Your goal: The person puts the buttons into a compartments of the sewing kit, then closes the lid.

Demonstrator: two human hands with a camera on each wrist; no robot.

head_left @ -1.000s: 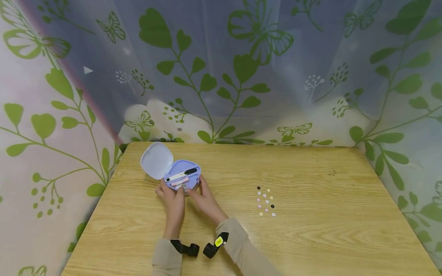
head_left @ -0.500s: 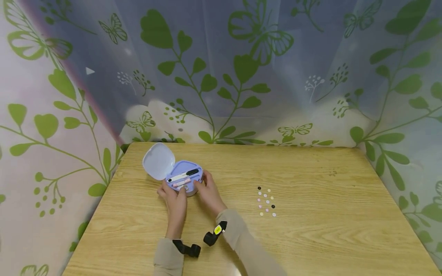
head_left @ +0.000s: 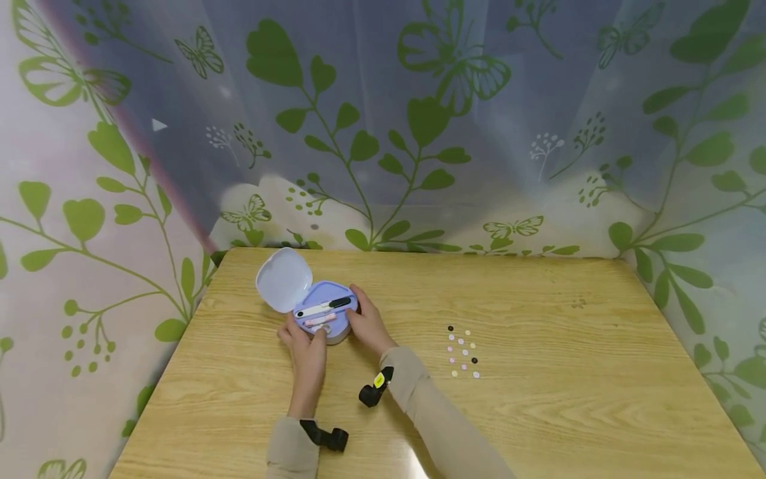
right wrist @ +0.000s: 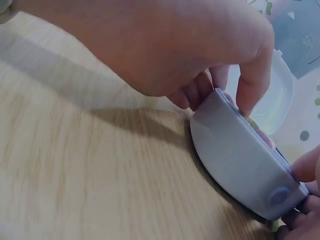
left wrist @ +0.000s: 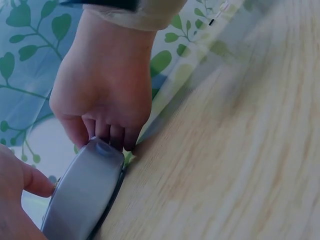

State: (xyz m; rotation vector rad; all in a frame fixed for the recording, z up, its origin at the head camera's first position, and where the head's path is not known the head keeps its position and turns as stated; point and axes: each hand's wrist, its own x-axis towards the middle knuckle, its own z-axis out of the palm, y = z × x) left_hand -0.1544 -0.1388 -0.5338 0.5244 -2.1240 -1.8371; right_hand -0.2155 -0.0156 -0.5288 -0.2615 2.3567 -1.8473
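Note:
A lilac sewing kit case [head_left: 326,291] lies with its pale lid [head_left: 284,279] swung up at the left. Inside are a slim white tool with a black end [head_left: 323,307], a small pink-and-white piece [head_left: 320,320] and a ring-like item. My left hand [head_left: 308,356] grips the near left side, thumb over the rim by the ring-like item; the right wrist view shows this hand [right wrist: 200,40] across the top. My right hand [head_left: 371,326] holds the right corner, thumb on the rim and fingers behind. Near that hand, the case's clasp [right wrist: 278,195] shows on the grey-looking side wall [right wrist: 230,155].
Several small buttons [head_left: 461,341] in black, white, pink and yellow are spread on the wooden table [head_left: 568,399] to the right of the hands. A curtain [head_left: 443,133] with leaves and butterflies hangs along the table's back and sides.
My right hand has slid from the front of the case farther round to its right corner, its thumb moving with it. The case has shifted slightly right, with my left hand still holding it.

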